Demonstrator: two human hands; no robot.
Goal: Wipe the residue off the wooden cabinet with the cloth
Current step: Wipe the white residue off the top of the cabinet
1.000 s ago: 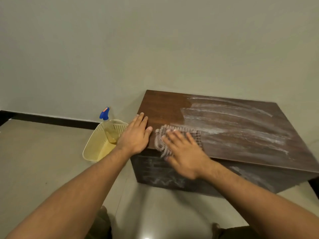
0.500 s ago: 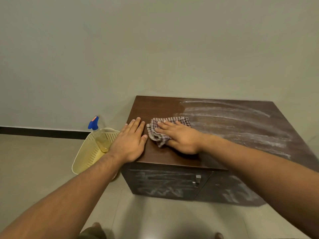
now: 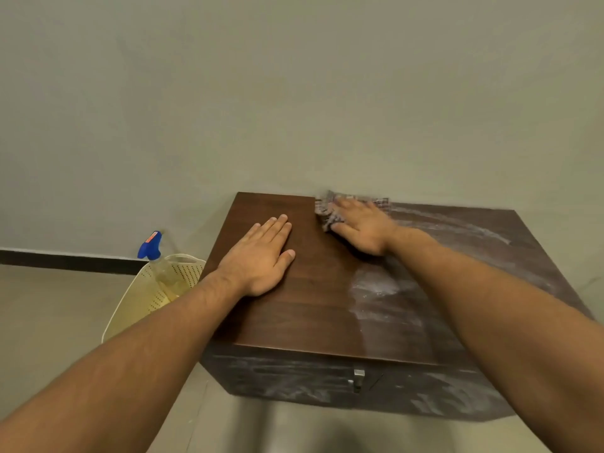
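Note:
A low dark wooden cabinet (image 3: 313, 315) stands against the wall. Its top is clean brown on the left; white powdery residue (image 3: 376, 289) streaks the middle and right, and smears also cover the front face. My right hand (image 3: 362, 228) presses flat on a checked cloth (image 3: 325, 212) at the far edge of the top, by the wall; the hand hides most of the cloth. My left hand (image 3: 261, 256) lies flat on the clean left part, fingers apart, holding nothing.
A cream perforated plastic basket (image 3: 143, 299) sits on the floor left of the cabinet, with a blue-nozzled spray bottle (image 3: 153, 253) in it. A metal handle (image 3: 358, 379) is on the cabinet front. The grey wall (image 3: 294, 93) runs directly behind.
My right hand has slid the cloth from the near front edge to the far edge by the wall, widening the clean strip. My left hand has shifted further onto the top.

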